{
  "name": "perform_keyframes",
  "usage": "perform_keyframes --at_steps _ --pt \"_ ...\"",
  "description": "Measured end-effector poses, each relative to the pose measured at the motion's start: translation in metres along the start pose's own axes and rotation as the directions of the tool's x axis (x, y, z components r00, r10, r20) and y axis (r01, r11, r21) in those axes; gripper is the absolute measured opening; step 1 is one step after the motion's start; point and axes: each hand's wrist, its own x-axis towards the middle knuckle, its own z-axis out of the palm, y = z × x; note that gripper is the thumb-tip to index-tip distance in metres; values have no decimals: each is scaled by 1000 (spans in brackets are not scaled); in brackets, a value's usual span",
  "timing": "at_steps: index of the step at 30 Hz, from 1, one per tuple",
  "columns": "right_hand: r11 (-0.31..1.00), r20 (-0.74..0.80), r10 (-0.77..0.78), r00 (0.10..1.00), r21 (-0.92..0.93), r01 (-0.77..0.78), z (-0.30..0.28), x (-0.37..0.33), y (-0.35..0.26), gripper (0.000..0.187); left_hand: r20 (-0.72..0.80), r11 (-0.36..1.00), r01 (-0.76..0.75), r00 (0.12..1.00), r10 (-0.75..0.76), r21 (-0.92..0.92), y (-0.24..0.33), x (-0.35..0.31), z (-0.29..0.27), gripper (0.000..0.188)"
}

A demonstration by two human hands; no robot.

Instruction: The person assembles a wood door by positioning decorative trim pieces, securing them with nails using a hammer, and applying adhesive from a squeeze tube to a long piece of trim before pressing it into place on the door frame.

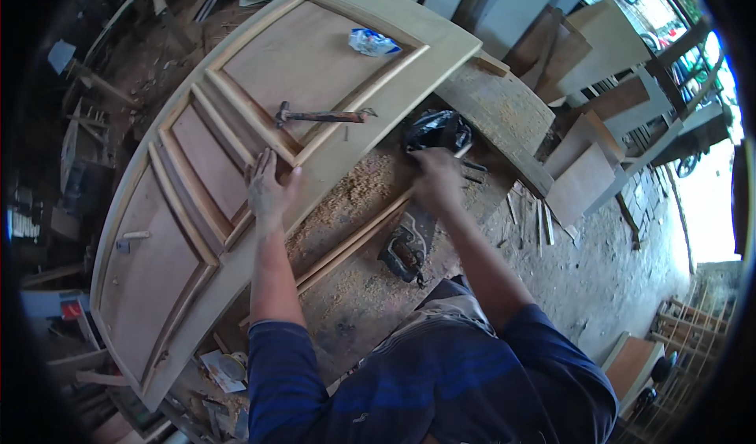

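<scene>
Find dusty ground (504,223) spreading over the right of the frame. Across the left and centre, see a panelled wooden door (209,145) lying flat, slanting lengthwise from lower left to upper right. Just beyond its right-hand edge, right of upper centre, note a sawdust-strewn plank (508,105). Near the middle, find pale wooden strips (354,242), lengthwise roughly parallel to that edge, running from below centre up to the right hand (437,180). Beside the strips, see a dark power tool (405,247); just above the right hand, a black plastic bag (439,129).

Take the right hand as clearly the nearer to the strips: at or over the upper end, with most of the length trailing from the fingers toward lower left. Cannot tell, through the blur, whether clamped on a strip or merely close to it.

Left of centre, find the left hand (272,188) resting on the door near the lower corner of the uppermost panel, with fingers slightly apart and clamped on nothing visible. Just above it, see a hammer (323,116) lying across the panel's edge; farther up, a crumpled blue-and-white packet (373,42).
</scene>
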Motion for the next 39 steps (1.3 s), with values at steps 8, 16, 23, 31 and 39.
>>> perform_keyframes --at_steps 8,16,23,31,39 --pt "974 265 -23 964 -211 82 -74 12 95 50 -27 999 33 999 -33 1 9 8 -7 84" --pt "970 126 148 981 175 -168 -103 75 37 24 34 995 98 995 -98 2 10 7 -10 83" --pt "422 -260 628 733 906 -39 -11 122 79 39 99 994 107 989 -105 -9 13 11 -14 87" --pt "320 -132 633 763 942 -103 28 149 58 55 156 987 162 975 -159 -6 10 12 -14 90" --pt "410 -385 382 840 885 219 -88 184 -60 91 166 989 145 976 -142 -4 5 11 -7 89"
